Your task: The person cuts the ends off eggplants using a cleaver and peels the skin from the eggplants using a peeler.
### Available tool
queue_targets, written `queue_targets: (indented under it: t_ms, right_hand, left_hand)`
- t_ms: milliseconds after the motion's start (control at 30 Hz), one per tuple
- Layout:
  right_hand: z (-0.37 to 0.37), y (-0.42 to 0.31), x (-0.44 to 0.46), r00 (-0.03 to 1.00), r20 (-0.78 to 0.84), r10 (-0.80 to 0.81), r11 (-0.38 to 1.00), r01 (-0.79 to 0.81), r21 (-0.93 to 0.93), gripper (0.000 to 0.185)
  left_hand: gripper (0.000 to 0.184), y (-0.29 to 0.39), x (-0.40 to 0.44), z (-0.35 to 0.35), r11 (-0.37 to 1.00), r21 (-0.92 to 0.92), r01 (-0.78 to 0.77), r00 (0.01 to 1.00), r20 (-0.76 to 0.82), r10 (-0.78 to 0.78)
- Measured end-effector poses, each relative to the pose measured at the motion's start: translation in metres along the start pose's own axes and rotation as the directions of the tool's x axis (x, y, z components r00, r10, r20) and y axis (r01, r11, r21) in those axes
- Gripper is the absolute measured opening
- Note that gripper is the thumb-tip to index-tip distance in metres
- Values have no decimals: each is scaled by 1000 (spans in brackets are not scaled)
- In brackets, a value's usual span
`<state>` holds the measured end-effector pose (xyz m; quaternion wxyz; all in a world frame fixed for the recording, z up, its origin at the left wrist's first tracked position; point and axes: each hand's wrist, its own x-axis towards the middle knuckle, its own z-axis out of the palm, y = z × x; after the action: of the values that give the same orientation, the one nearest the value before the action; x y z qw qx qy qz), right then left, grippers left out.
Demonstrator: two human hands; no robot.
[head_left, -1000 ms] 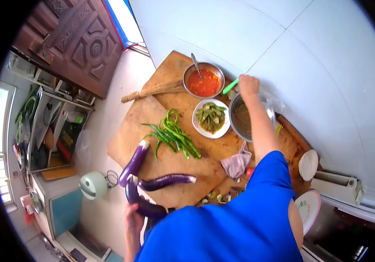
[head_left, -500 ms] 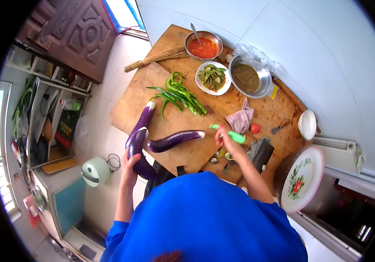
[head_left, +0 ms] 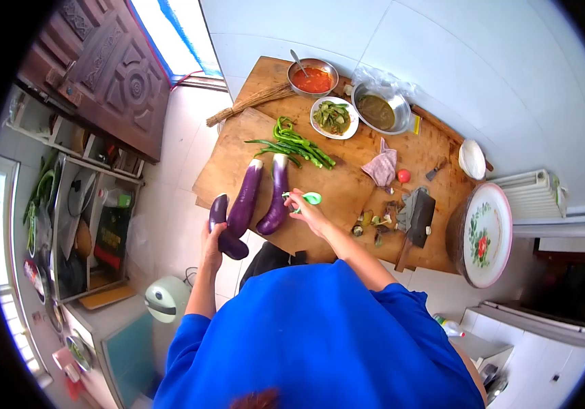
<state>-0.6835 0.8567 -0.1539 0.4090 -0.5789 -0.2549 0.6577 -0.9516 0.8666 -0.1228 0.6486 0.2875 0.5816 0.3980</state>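
Wrapped around a bent, glossy dark-purple eggplant (head_left: pixel 233 247), the left hand (head_left: pixel 213 242) sits left of centre in the frame. The right hand (head_left: pixel 306 210), near the middle, pinches a light-green plastic tool (head_left: pixel 313 198). Beside it, a pale-topped purple eggplant (head_left: pixel 279 183) has swung from crosswise to lengthwise, now roughly parallel with a smooth, straighter purple eggplant (head_left: pixel 245 200). Slender, wrinkled green peppers (head_left: pixel 299 147) lie above on the worn wooden board (head_left: pixel 344 193).
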Motion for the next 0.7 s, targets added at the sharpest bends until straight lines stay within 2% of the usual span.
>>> queue_targets:
  t_ms: [100,167,233,300,333,367,433,500,567,633,667,700]
  right_hand:
    - [16,5,-6,998,0,63,993,-63,100,31]
    - [23,9,-17,996,-75,47,999,-48,-9,29]
    - [20,15,-28,990,-141,11,1000,-13,-10,30]
    - [5,22,-41,971,-215,-99,995,89,-55,34]
    - [-12,41,-36,965,-227,-130,981,92,-172,35]
    - [-19,40,-47,959,-240,-153,978,111,-178,36]
    - [-30,35,-58,929,-338,-153,976,89,-197,37]
    - [-46,25,-63,914,-347,-211,959,124,-256,40]
    - [-51,14,-69,894,-353,-276,935,165,-314,42]
    - [-51,1,-71,867,-436,-240,959,144,-242,36]
    - [-44,-10,-77,854,-451,-259,961,276,-27,30]
    - [-37,-22,-83,857,-442,-264,960,280,-32,30]
  left_hand:
    - [38,8,2,2,1000,2,4,996,88,-5]
    - [37,7,3,-3,1000,25,-12,994,106,9]
    - [36,10,3,-6,999,41,-24,992,121,19]
    - [34,19,-2,-12,994,73,-83,982,174,69]
    - [33,24,-5,-8,997,23,-69,978,201,63]
    - [33,31,-8,-1,998,20,-64,977,203,58]
    - [39,44,-12,17,978,-90,187,923,357,-143]
    - [47,35,0,37,922,-188,338,874,427,-233]
    - [46,35,0,59,887,-249,388,836,500,-226]
    - [41,38,-7,79,817,-302,490,783,565,-261]
    - [38,42,-14,91,745,-352,566,762,567,-312]
    - [47,32,-11,97,730,-358,582,717,649,-254]
